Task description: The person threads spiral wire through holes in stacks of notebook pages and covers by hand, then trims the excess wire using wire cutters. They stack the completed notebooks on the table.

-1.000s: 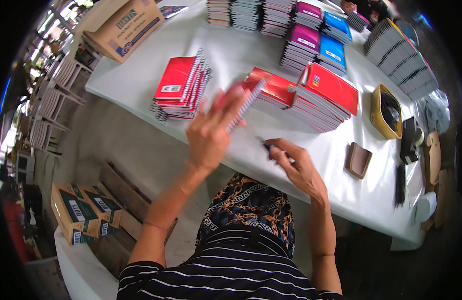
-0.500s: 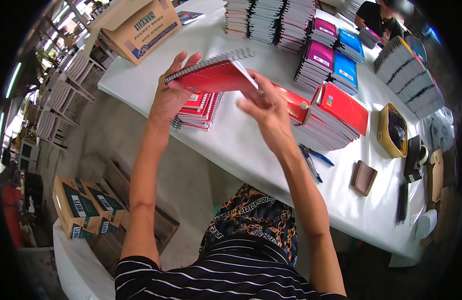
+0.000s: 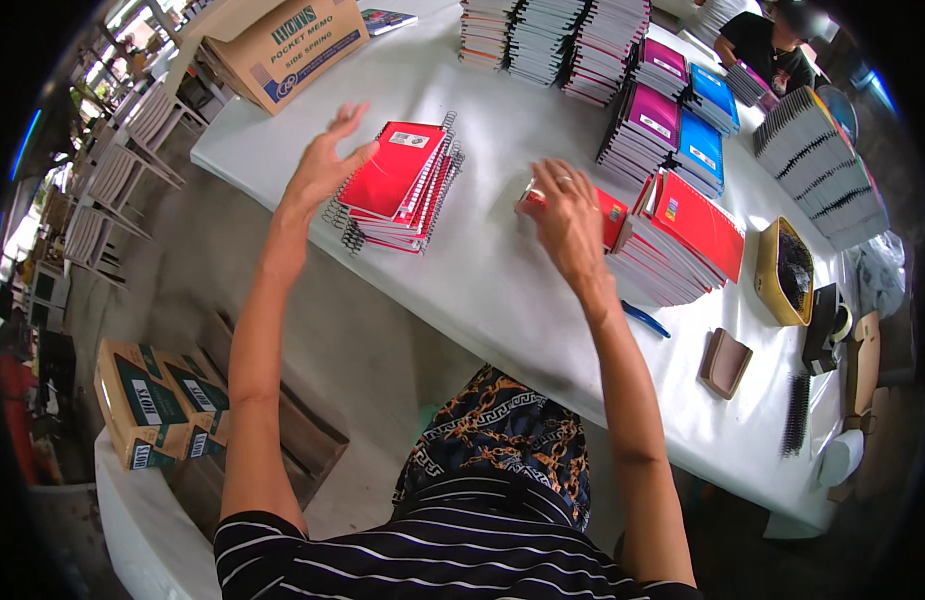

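A stack of red spiral notebooks sits on the white-covered table, wire coils showing along its sides. My left hand is open at the stack's left, fingers spread and nothing held. Over to the right, my right hand curls its fingers over the left end of a single red notebook, blurred a little by motion. This notebook lies against a taller pile of red notebooks, which shows its page edges toward me. Blue-handled pliers lie partly hidden behind my right forearm.
Purple notebooks and blue notebooks stand in piles farther back. A yellow basket holds black coils. Nearby are a brown tray-like piece and a cardboard box at the far left. Another person sits at the far right.
The red notebook held between both hands now lies on the left stack. My left hand has let go, and my right hand has moved right and down onto another red notebook.
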A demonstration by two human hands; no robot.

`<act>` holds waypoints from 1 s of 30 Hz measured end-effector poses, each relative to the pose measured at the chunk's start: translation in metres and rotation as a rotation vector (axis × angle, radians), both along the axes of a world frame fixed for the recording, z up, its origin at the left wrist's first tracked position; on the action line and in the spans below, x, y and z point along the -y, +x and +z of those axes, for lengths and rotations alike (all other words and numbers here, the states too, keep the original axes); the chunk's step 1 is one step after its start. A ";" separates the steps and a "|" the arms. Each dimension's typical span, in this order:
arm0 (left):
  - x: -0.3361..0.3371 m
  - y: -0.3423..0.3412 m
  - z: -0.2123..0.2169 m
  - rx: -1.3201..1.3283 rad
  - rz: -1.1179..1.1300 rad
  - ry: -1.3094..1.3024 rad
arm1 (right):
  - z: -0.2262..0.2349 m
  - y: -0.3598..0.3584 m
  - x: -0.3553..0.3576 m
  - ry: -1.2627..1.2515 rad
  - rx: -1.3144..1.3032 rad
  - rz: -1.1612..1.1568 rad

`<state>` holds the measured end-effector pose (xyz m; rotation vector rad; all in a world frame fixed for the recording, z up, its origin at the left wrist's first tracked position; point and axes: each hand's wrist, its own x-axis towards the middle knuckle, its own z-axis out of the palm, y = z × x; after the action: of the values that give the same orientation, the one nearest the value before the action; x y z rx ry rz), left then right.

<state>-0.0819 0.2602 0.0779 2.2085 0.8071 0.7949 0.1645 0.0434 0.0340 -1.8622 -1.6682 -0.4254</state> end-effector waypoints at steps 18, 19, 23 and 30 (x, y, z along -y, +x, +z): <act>0.251 0.096 -0.050 0.145 -0.281 0.470 | 0.044 -0.053 0.129 0.246 -1.535 0.018; 0.250 0.093 -0.047 0.212 -0.394 0.209 | 0.039 -0.048 0.142 0.262 -1.492 -0.009; 0.215 0.085 -0.050 0.273 -0.842 -0.677 | 0.011 -0.011 0.186 0.143 -0.916 0.012; 0.208 0.093 -0.074 0.249 -0.723 -0.486 | -0.047 -0.035 0.183 0.018 -1.204 0.009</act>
<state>0.0107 0.0525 0.0038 1.7206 0.0339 0.4313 0.1293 -0.1395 -0.0128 -1.5319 -0.8092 0.6033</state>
